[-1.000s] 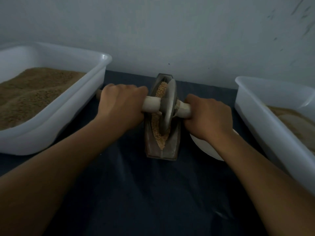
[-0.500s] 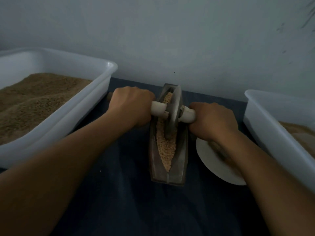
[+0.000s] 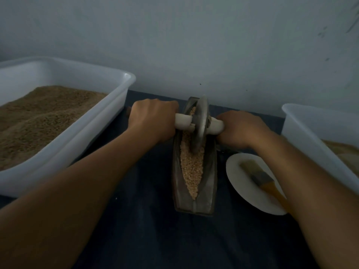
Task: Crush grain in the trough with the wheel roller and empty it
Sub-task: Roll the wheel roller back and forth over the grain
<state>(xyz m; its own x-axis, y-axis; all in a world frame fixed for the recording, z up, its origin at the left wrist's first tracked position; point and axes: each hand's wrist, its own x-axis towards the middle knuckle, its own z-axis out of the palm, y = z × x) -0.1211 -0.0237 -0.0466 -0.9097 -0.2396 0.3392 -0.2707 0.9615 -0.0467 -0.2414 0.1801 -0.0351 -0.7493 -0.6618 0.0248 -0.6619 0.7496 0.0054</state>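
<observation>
- Left tub (image 3: pixel 124 82): big white plastic bin on the left edge of the dark table (image 3: pixel 147 235), heaped with fine brown meal (image 3: pixel 38 117). Well apart from the trough, just beyond the left hand.
- Right tub (image 3: pixel 310 121): same kind of bin, cut off by the frame; a patch of brownish meal shows inside, level can't be judged.
- Trough (image 3: pixel 208 199): narrow metal boat-shaped mortar, dead centre between the two forearms. Long axis runs straight away from the person toward the wall, so the roll stroke is push/pull, not sideways.
- Grain (image 3: pixel 191 167): coarse pale bits filling the groove from near tip to under the wheel; looks only partly crushed, so my read is grinding isn't done and emptying is not yet due.
- Wheel roller (image 3: pixel 201 125): metal disc standing on edge in the groove at the far half of the trough, axle crosswise to the trough axis.
- Left hand (image 3: pixel 153 121): fist wrapped tight around the left pale handle (image 3: pixel 183 123); right hand (image 3: pixel 240 129): likewise clamped on the right handle stub. Both about level with each other, neither nearer.
- Plate (image 3: pixel 240 183): white, just right of the trough, under the right forearm, with a brush (image 3: pixel 258 176) lying on it, bristles pointing away.
</observation>
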